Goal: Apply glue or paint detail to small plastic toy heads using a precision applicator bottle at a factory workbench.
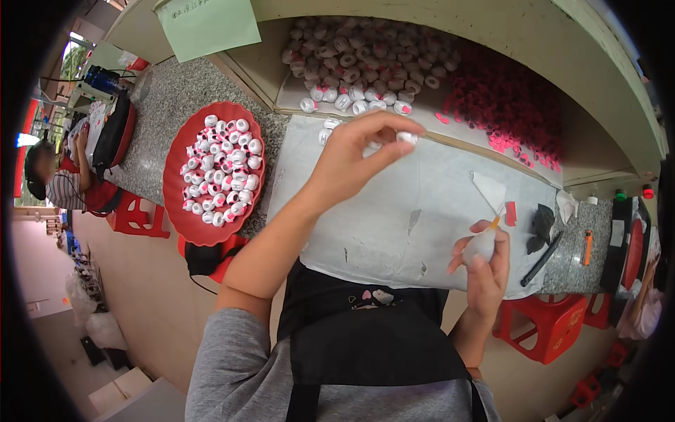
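My left hand reaches over the white-covered worktop toward the shelf opening. Its thumb and forefinger pinch a small white ball-like piece. A couple of similar white pieces lie beside that hand, partly covered by it. At the right of the worktop, my right hand is wrapped round a small whitish squeeze bottle with an orange-yellow nozzle tilted upward. Near the nozzle are a white paper scrap and a small red piece.
A red scalloped tray of white-and-pink balls stands at the left. The shelf holds a heap of white balls and many pink flat pieces. Black scraps and an orange stick lie right. Another person sits far left.
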A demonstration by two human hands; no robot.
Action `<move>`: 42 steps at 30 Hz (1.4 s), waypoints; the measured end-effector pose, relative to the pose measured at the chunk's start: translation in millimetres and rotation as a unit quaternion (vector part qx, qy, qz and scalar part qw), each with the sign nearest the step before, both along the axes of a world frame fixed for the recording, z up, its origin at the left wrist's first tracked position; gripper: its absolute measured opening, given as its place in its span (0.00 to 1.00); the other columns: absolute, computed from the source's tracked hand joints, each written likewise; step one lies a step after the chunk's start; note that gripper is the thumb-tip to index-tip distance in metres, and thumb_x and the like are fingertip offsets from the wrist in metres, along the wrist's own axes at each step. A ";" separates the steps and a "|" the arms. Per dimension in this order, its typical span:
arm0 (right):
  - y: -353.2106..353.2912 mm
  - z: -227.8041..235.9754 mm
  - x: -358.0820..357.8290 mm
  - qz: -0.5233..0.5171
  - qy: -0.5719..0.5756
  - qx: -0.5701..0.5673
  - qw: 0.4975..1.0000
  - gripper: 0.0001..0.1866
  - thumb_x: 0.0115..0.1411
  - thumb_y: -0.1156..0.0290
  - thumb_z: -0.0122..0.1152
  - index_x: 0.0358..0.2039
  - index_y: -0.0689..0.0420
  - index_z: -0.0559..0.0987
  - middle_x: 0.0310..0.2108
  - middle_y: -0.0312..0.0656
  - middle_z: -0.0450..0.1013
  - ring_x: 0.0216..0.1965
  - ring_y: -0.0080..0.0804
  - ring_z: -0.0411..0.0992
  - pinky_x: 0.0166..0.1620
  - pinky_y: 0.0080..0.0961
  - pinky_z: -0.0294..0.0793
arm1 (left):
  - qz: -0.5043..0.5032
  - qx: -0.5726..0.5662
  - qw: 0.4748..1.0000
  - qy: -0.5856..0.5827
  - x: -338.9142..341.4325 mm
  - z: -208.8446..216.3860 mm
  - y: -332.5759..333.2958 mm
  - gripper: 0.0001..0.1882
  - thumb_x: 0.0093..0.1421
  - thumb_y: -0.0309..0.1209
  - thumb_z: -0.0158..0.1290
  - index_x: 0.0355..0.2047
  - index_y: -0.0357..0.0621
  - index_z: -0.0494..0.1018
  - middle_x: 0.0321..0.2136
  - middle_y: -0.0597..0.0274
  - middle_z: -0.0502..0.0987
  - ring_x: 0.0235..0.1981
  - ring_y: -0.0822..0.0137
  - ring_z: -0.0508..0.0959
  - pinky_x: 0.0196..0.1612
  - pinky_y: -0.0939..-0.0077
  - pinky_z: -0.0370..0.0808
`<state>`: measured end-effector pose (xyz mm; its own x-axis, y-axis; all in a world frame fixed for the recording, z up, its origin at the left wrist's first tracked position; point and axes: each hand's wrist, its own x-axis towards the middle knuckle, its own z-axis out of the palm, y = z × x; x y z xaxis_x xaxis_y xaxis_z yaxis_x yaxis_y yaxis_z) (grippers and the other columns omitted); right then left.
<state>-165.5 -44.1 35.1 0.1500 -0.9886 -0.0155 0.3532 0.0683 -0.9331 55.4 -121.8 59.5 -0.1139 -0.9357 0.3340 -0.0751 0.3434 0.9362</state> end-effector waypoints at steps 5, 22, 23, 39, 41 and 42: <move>-3.6 13.8 -2.0 -0.061 0.030 -0.117 0.991 0.21 0.47 0.75 0.47 0.43 0.66 0.62 0.34 0.47 0.59 0.26 0.34 0.66 0.21 0.23 0.70 | -0.073 0.161 0.935 0.307 -12.3 -11.6 42.6 0.12 0.46 0.16 0.47 0.33 0.34 0.63 0.34 0.57 0.68 0.36 0.70 0.70 0.39 0.80 0.68; 10.4 38.3 41.4 -0.195 0.105 -0.340 0.914 0.20 0.42 0.60 0.59 0.29 0.56 0.62 0.25 0.36 0.55 0.22 0.20 0.55 0.20 0.11 0.56 | -0.068 0.155 0.920 0.354 -26.4 -18.1 84.5 0.18 0.43 0.19 0.51 0.37 0.36 0.61 0.36 0.49 0.67 0.39 0.66 0.69 0.41 0.76 0.66; 10.9 38.7 42.7 -0.197 0.128 -0.364 0.901 0.21 0.41 0.58 0.59 0.28 0.56 0.62 0.24 0.36 0.55 0.21 0.20 0.56 0.20 0.11 0.55 | -0.067 0.155 0.919 0.356 -26.3 -17.5 84.8 0.18 0.43 0.19 0.51 0.37 0.36 0.61 0.36 0.49 0.67 0.39 0.66 0.69 0.41 0.76 0.66; 14.6 42.8 42.1 -0.103 0.167 -0.391 0.899 0.23 0.36 0.66 0.66 0.27 0.55 0.61 0.27 0.37 0.58 0.20 0.25 0.60 0.21 0.17 0.63 | -0.074 0.160 0.913 0.369 -24.7 -18.8 85.1 0.18 0.43 0.18 0.50 0.36 0.36 0.61 0.36 0.50 0.67 0.40 0.66 0.67 0.43 0.75 0.64; 15.8 43.9 40.0 -0.094 0.172 -0.390 0.900 0.22 0.36 0.67 0.66 0.27 0.55 0.61 0.27 0.37 0.58 0.20 0.25 0.60 0.21 0.17 0.63 | -0.074 0.160 0.913 0.368 -25.0 -18.7 85.4 0.18 0.43 0.18 0.50 0.36 0.36 0.61 0.36 0.50 0.67 0.40 0.66 0.67 0.43 0.75 0.64; 16.6 44.1 39.6 -0.084 0.177 -0.389 0.900 0.22 0.36 0.67 0.66 0.27 0.55 0.61 0.27 0.37 0.57 0.20 0.25 0.60 0.21 0.18 0.63 | -0.071 0.158 0.914 0.367 -24.9 -19.1 85.9 0.18 0.43 0.18 0.50 0.36 0.36 0.61 0.36 0.50 0.67 0.40 0.66 0.67 0.43 0.75 0.64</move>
<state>-125.9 -27.5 79.2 0.1180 -0.7295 0.6737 -0.0306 -0.6808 -0.7318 30.5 -35.9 40.5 -0.0953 -0.9918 0.0847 0.6374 0.0045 0.7706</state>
